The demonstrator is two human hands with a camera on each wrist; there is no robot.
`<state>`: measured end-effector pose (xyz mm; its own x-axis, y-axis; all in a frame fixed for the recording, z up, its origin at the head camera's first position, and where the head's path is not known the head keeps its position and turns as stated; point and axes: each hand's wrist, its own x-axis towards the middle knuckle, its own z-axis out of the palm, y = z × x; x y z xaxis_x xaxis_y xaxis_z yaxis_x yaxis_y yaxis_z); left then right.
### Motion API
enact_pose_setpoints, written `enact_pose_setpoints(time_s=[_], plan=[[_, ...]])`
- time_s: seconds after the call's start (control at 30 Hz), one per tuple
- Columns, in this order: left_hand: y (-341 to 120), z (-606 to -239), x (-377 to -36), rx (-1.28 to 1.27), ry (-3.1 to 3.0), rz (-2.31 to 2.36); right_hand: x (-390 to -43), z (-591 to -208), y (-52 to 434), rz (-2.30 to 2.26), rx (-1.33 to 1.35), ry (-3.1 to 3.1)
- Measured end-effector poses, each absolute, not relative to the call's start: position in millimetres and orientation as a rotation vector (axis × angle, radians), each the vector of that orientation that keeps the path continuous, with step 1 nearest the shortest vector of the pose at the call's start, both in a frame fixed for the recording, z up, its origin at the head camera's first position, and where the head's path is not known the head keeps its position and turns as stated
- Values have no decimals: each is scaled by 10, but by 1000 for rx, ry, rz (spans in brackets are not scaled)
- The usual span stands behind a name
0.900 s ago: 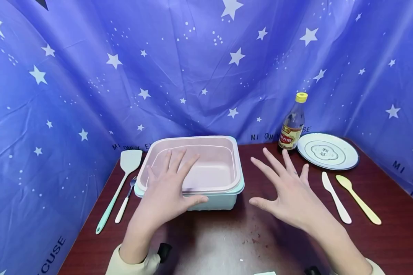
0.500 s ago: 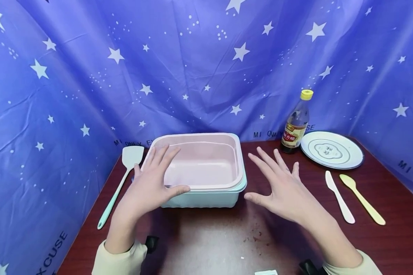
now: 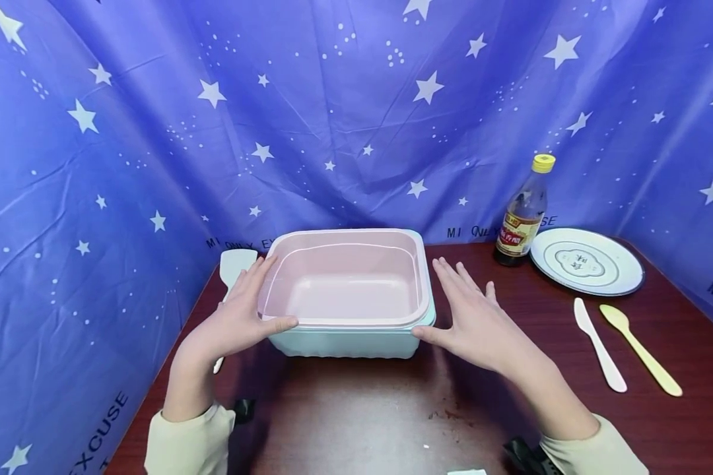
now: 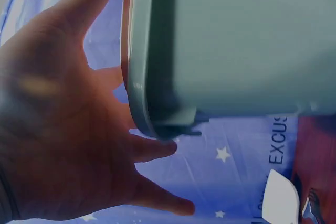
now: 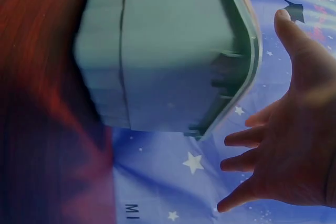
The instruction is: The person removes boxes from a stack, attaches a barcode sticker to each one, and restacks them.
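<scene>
Container (image 3: 347, 297), pink tray nested in pale green tub, centre of frame on bench (image 3: 392, 409).
Left hand (image 3: 237, 316) and right hand (image 3: 481, 323) flank its short sides, fingers spread; thumbs at the near rim.

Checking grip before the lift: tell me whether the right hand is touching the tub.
Apart. The right wrist view shows blue backdrop between the right hand and the rim of the tub; the fingers are spread and straight beside it.

there were two hands, one container (image 3: 350, 290), one spatula (image 3: 235, 265), one bottle (image 3: 524, 214), one plate (image 3: 588, 261), one knife (image 3: 599, 344), one spoon (image 3: 640, 348).
</scene>
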<state>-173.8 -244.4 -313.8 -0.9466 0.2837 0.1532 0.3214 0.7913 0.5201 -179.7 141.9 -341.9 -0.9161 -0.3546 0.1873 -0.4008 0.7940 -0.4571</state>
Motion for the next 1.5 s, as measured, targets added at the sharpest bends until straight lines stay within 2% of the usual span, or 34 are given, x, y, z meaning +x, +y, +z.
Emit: enact_pose_setpoints(time_s=[0.27,0.83,1.2,1.5], plan=[[-2597,-3197,-1785,-514,-2925,-1212,-1866,-3542,1330,821,587,-2885],[-2722,-3246,-1834,-434,-2981,-1638,-1896,-3646,1239,898,643,-2813],[-2754,-3334,-1891,-689,-2812,-1826,-1875,-3652,1218,972,636,-2830],[-2756,-3338,-1877,-722,-2785,-1787,-1878,-3681,1202,1070,656,-2801]])
